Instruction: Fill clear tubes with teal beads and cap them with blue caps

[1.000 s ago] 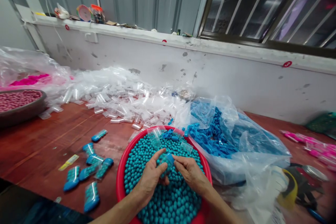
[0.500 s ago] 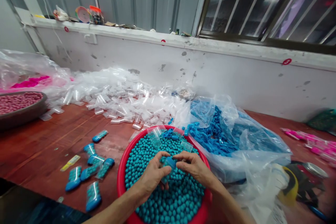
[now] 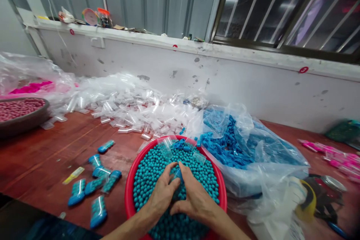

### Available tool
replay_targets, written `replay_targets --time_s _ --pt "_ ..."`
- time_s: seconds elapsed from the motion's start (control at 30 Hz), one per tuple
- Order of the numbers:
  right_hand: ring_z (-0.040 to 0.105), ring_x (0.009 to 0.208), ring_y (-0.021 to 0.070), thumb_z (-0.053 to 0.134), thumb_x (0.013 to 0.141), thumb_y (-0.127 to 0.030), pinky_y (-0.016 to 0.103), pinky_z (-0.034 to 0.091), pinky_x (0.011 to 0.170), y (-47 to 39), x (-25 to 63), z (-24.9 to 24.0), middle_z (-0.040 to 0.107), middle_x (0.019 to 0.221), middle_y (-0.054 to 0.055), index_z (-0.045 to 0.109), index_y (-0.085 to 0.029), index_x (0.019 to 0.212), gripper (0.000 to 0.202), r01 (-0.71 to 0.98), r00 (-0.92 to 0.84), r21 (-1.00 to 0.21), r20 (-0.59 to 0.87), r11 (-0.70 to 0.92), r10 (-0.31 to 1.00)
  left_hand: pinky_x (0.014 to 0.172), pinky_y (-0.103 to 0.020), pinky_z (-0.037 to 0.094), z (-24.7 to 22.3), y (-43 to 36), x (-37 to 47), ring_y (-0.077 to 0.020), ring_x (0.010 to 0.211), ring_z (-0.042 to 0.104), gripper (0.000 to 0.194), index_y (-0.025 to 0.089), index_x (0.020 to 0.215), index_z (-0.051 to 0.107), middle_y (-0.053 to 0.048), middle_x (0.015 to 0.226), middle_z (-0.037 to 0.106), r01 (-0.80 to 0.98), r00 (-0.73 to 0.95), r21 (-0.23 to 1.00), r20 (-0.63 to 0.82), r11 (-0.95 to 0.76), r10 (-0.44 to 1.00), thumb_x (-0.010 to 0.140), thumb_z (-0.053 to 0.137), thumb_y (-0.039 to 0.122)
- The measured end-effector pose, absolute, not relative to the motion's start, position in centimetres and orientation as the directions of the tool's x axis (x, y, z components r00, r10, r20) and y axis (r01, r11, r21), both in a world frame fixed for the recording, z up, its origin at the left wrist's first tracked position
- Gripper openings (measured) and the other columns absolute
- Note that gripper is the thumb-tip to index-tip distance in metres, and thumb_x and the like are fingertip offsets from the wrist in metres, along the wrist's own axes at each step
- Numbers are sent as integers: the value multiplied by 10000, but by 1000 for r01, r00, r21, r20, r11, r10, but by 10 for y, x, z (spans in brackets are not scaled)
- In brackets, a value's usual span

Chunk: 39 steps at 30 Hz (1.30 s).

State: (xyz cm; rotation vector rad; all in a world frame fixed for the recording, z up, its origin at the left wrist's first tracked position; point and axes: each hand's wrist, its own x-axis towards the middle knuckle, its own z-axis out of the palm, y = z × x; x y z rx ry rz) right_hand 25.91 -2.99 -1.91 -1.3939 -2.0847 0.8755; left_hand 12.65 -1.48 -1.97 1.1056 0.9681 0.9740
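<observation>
A red basin [image 3: 129, 180] full of teal beads [image 3: 146, 168] stands at the table's front. Over it, my left hand [image 3: 163, 191] holds a small clear packet with a blue cap [image 3: 177, 175], fingers wrapped round it. My right hand [image 3: 192, 195] is against the packet's other side, its fingers stretched up and its thumb apart. Both hands partly hide the packet. Clear plastic sleeves and blue caps lie on the beads at the basin's back. Left of the basin, several filled packets [image 3: 98, 212] with blue caps lie on the red table [image 3: 56, 150].
Many clear sleeves [image 3: 135, 108] are heaped along the wall. A plastic bag of blue caps [image 3: 227, 146] sits right of the basin. Pink beads fill a bowl [image 3: 22, 131] at far left. Pink packets [image 3: 337, 157] and a lidded jar [image 3: 333, 183] are at right.
My right hand has turned from pinching near the blue cap to lying flatter along the packet with its thumb spread. The packet sits lower between my hands. The view has shifted slightly.
</observation>
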Motion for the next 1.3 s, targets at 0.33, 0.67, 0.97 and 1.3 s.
replay_targets --time_s 0.33,0.67,0.97,1.3 --pt "547 962 324 631 589 -347 428 466 759 -40 244 -33 500 1135 185 248 -132 1336 866 819 -305 -457 167 348 937 664 -230 403 -26 -20 137 -150 728 505 151 179 799 528 11 735 565 -59 249 989 -116 135 962 742 524 319" --pt "485 1087 267 567 740 -390 351 399 877 -32 261 -20 421 1281 149 162 -156 1381 793 764 -418 -555 -35 330 908 793 -291 392 -18 -12 88 -217 901 588 290 260 1029 564 -31 942 660 625 268 759 11 -182 963 766 446 233" --pt "589 900 179 426 855 -225 260 412 798 9 273 -25 651 951 43 611 -205 992 231 845 -313 -420 111 330 943 682 -367 393 1 10 15 -292 827 568 385 141 1095 540 -158 920 611 999 4 50 219 -15 976 844 263 229" --pt "509 916 222 381 840 -97 290 405 685 76 271 -15 571 999 117 579 -158 936 228 978 -211 44 167 206 963 684 -353 401 -28 27 114 -285 809 590 255 160 898 568 -132 876 619 906 225 370 -12 -205 974 788 443 353"
